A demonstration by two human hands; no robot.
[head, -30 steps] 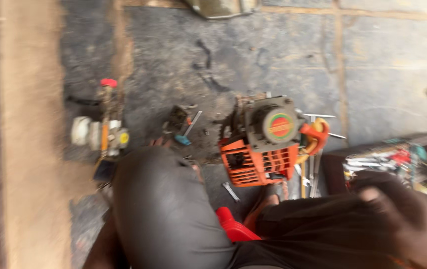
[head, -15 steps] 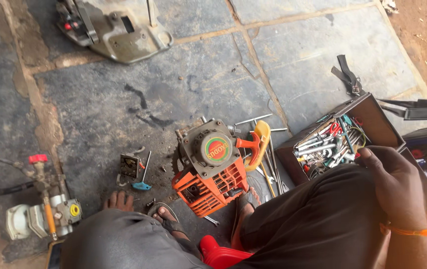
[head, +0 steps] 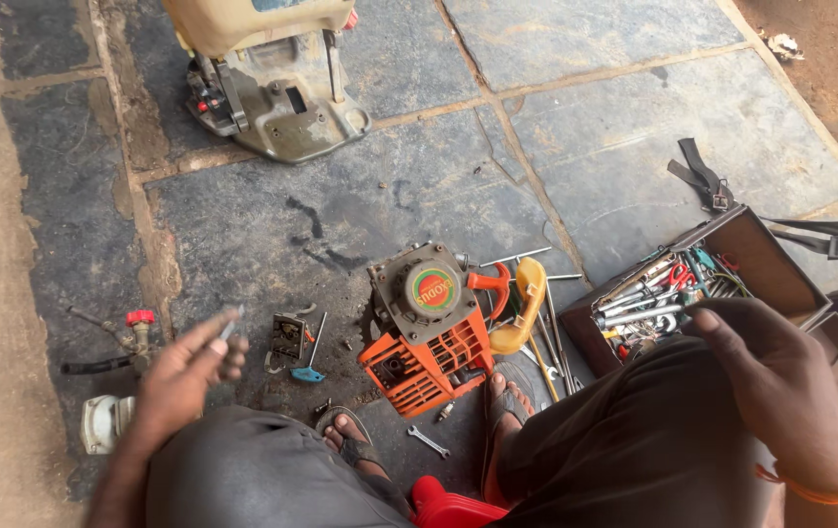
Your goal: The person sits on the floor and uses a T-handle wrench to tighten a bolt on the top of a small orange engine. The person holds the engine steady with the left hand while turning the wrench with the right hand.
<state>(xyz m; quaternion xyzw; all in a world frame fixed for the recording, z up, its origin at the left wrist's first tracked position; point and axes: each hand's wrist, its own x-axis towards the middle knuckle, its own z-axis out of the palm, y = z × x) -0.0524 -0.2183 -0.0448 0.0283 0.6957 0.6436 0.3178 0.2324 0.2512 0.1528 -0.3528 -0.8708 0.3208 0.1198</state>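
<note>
Seated over the stone floor [head: 272, 225], the person is now facing the orange engine [head: 426, 337] between the sandalled feet; the right hand [head: 785, 396], previously near the toolbox [head: 702, 284], is resting loosely curled on the knee; the left hand [head: 184, 376], newly in view, is pinching a small metal piece [head: 232, 321].

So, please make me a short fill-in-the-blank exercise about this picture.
1. The small engine has an ___ plastic base.
2. The left hand pinches a thin ___ piece.
3. The right hand rests on the person's ___.
4. The open toolbox lies on the person's ___ side.

Missing words: orange; metal; knee; right
</note>
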